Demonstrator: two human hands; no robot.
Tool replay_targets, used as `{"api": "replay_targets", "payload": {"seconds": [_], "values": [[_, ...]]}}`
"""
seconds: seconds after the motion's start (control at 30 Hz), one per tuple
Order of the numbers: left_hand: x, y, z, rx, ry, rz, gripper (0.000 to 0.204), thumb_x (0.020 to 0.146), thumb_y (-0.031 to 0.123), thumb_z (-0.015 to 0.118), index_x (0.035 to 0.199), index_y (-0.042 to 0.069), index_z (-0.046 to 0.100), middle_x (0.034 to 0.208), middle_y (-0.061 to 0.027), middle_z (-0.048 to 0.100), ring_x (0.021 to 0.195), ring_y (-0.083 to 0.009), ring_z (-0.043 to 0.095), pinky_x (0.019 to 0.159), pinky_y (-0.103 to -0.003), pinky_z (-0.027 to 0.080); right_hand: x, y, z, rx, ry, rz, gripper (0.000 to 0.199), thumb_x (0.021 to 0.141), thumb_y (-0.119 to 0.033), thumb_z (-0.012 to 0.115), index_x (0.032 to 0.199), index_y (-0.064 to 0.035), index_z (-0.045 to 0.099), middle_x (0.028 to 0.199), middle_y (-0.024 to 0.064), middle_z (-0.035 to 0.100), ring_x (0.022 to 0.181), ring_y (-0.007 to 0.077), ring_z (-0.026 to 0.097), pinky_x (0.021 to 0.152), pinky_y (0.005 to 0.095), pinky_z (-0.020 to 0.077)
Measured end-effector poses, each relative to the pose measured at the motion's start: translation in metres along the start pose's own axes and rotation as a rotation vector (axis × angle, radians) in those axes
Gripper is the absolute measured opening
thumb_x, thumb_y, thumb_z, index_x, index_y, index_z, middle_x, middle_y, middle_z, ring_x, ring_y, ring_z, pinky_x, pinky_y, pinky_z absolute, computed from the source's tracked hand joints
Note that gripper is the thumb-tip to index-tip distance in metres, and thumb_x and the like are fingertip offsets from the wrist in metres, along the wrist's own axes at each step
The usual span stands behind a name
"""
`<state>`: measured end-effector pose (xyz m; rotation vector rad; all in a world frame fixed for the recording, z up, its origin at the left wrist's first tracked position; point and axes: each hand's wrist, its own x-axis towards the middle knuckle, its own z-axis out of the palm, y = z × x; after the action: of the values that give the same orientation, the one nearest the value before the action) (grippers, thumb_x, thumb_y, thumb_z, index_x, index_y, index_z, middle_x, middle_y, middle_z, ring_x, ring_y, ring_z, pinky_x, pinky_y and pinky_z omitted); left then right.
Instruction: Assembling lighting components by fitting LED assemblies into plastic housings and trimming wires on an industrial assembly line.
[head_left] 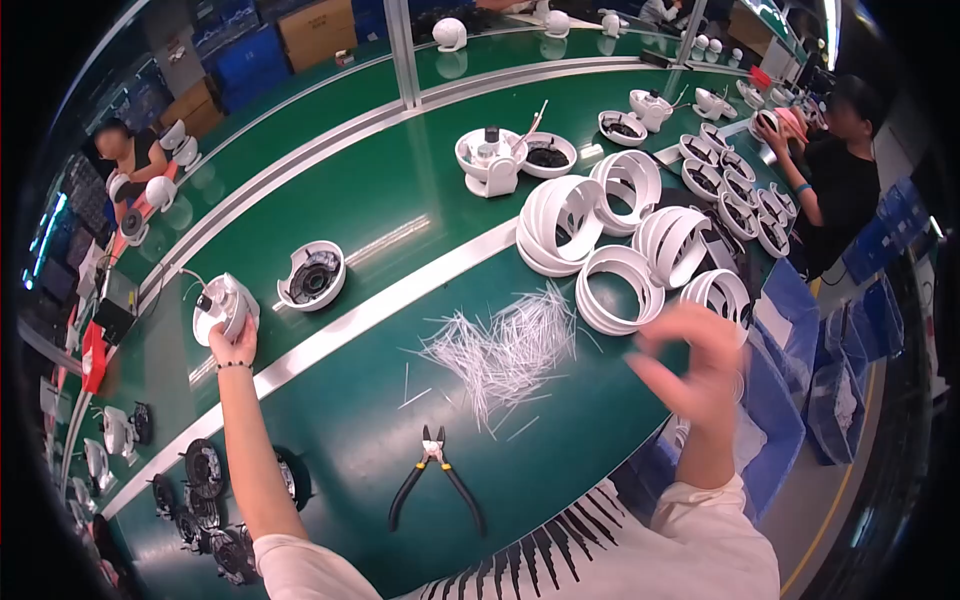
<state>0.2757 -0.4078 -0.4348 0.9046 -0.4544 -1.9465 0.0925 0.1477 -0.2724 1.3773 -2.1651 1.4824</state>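
Out on the green belt my left hand grips the white dome-shaped camera housing, fingers wrapped round it; my right hand hovers blurred, fingers loosely spread, holding nothing, well apart.

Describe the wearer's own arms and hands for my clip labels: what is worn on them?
Both forearms are bare. The left hand has a thin dark beaded bracelet at the wrist. The right hand is blurred, with no visible jewellery. Short white sleeves cover the upper arms.
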Motion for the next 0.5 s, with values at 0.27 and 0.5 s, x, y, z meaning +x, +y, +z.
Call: {"api": "replay_targets", "payload": {"seconds": [0.27, 0.5], "values": [[-0.036, -0.026, 0.013, -0.038, -0.205, -0.066, 0.04, 0.074, 0.0, 0.035, 0.115, -0.002, 0.035, 0.113, -0.0194, 0.044, 0.105, -0.0327, 0.045, 0.087, -0.044, 0.042, -0.027, 0.06, 0.041, -0.601, -0.052, -0.032, 0.045, 0.057, -0.018, 0.072, 0.094, -0.0001, 0.054, 0.098, 0.0154, 0.054, 0.09, 0.032, 0.051, 0.077, 0.0383, 0.0409], [-0.065, -0.028, 0.011, 0.093, -0.32, 0.018, 0.043, 0.074, -0.003, 0.032, 0.116, -0.009, 0.025, 0.116, -0.0227, 0.036, 0.105, -0.0344, 0.044, 0.089, -0.045, 0.041, -0.065, -0.061, 0.173, 0.001, -0.911, -0.47, 0.063, 0.063, -0.04, 0.066, 0.112, -0.0073, 0.046, 0.122, 0.0134, 0.038, 0.109, 0.0303, 0.04, 0.086, 0.0448, 0.0354]]}}
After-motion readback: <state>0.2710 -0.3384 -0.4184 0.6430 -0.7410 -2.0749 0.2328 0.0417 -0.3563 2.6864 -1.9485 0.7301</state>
